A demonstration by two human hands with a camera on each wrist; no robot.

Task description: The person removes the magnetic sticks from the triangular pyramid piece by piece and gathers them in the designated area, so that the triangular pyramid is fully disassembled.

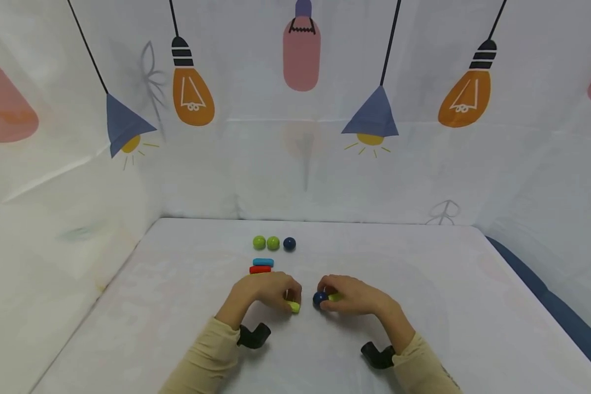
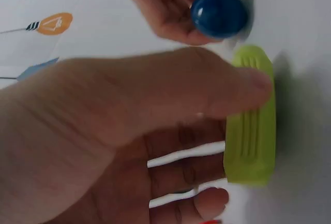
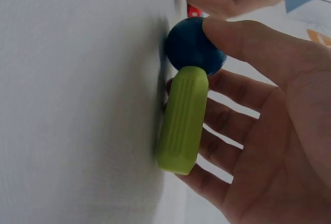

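Note:
Near the middle of the table, my left hand (image 1: 270,289) pinches a lime-green ribbed rod (image 2: 251,146) between thumb and fingers. My right hand (image 1: 353,296) grips a glossy dark blue ball (image 3: 189,45), thumb on one side and fingers behind it. A second lime-green rod (image 3: 183,123) joins end-on to that ball and lies along the right fingers. In the head view, the end of the left rod (image 1: 294,307) points toward the blue ball (image 1: 320,299), with a small gap between the two hands.
Beyond the left hand lie a blue rod (image 1: 263,262) and a red rod (image 1: 260,269). Farther back, two green balls (image 1: 259,242) and another dark blue ball (image 1: 289,244) form a row. Black curved pieces (image 1: 254,335) sit at both wrists. A printed curtain (image 1: 295,164) hangs behind the white table (image 1: 177,246).

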